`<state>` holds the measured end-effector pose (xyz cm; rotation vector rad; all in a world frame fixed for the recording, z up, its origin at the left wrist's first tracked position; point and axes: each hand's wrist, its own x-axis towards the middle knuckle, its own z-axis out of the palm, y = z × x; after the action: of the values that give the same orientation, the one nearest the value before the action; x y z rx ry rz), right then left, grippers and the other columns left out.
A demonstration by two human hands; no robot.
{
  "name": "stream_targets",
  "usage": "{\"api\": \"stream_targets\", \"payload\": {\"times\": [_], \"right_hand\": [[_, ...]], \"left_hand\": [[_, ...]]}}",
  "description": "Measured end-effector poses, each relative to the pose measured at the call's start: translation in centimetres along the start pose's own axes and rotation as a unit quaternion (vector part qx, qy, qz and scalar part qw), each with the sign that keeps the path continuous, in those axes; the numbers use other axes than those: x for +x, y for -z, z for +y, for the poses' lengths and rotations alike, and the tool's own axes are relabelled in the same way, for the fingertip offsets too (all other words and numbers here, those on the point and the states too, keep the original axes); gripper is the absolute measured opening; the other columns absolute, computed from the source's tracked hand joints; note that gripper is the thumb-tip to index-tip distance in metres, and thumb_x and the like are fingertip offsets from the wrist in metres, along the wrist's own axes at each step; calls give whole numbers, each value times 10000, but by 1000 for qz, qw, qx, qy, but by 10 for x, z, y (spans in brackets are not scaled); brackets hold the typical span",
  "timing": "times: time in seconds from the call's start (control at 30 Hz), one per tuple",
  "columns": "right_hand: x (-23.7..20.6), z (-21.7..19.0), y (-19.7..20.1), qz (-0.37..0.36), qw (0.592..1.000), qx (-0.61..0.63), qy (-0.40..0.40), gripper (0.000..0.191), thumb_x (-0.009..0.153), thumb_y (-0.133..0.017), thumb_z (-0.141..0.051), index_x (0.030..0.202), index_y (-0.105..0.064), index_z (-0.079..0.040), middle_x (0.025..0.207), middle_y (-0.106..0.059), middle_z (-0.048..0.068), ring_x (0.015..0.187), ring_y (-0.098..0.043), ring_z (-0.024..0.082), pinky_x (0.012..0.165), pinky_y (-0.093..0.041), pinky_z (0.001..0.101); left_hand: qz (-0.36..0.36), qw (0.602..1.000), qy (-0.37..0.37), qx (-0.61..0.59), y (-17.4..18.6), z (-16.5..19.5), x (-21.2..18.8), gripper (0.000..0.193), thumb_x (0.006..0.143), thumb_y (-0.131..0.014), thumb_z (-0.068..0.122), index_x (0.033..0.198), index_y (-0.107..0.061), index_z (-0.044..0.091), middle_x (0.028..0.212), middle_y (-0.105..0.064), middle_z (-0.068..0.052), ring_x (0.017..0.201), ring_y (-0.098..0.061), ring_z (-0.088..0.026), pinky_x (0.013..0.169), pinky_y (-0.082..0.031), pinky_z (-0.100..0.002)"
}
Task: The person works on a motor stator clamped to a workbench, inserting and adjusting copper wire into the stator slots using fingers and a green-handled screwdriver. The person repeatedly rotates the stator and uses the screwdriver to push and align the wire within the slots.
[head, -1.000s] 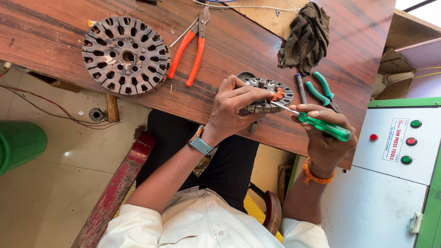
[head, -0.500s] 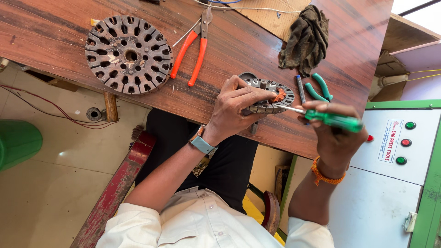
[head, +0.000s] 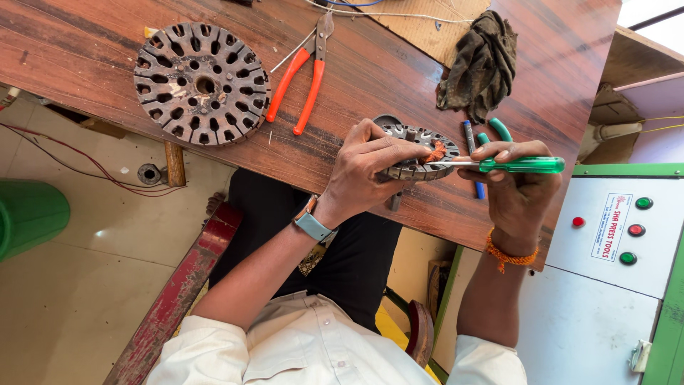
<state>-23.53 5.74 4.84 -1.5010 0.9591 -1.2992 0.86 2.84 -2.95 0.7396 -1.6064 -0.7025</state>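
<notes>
My left hand (head: 367, 170) grips a small round slotted metal stator (head: 420, 151) tilted up at the near edge of the wooden table (head: 107, 50). A bit of orange-brown copper winding (head: 435, 151) sticks out of it. My right hand (head: 514, 187) holds a green-handled screwdriver (head: 524, 165) sideways, its metal tip at the winding. A blue wristwatch is on my left wrist and an orange thread band on my right.
A larger slotted metal disc (head: 201, 85) lies at the table's left. Orange-handled pliers (head: 306, 68) lie beside it. A dark rag (head: 481, 64), green-handled pliers (head: 499, 130) and a blue pen (head: 470, 139) lie by my right hand. A white button panel (head: 627, 228) stands right, a green bin (head: 28, 214) left.
My right hand has levelled the screwdriver and brought its tip into the stator's winding. My left hand stays on the stator.
</notes>
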Motion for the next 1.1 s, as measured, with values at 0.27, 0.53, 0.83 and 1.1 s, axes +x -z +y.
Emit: {"api": "stream_targets", "payload": {"times": [0.27, 0.53, 0.83, 1.1], "right_hand": [[-8, 36, 6, 23, 996, 60, 57, 121, 1074, -619, 6, 1164, -539, 19, 1159, -677, 230, 995, -752, 325, 846, -606, 407], [-15, 52, -3, 56, 990, 70, 113, 131, 1087, -591, -26, 1180, -504, 0, 1172, -666, 224, 1027, -748, 363, 870, -652, 426], [-17, 42, -9, 75, 992, 55, 90, 149, 1069, -624, -36, 1172, -523, 1, 1149, -668, 231, 1081, -739, 389, 867, -599, 456], [-28, 59, -25, 79, 979, 79, 172, 217, 1060, -652, -142, 1176, -501, -37, 1122, -663, 189, 1004, -745, 345, 833, -658, 431]], "left_hand": [[-12, 1000, 2, -7, 4, 0, 1, 476, 777, -906, 234, 1219, -732, 255, 1169, -765, 83, 899, -560, -148, 937, -457, -298], [-13, 1000, 4, -1, 4, -1, 1, 488, 763, -905, 232, 1220, -734, 253, 1171, -767, 69, 921, -570, -157, 942, -466, -307], [-16, 1000, -19, -5, 4, -2, 3, 459, 788, -899, 239, 1214, -729, 212, 1157, -765, 42, 1001, -683, -119, 959, -443, -329], [-17, 1000, -15, -5, 7, 0, 4, 469, 783, -892, 233, 1223, -729, 217, 1162, -763, 51, 985, -648, -139, 961, -453, -319]]}}
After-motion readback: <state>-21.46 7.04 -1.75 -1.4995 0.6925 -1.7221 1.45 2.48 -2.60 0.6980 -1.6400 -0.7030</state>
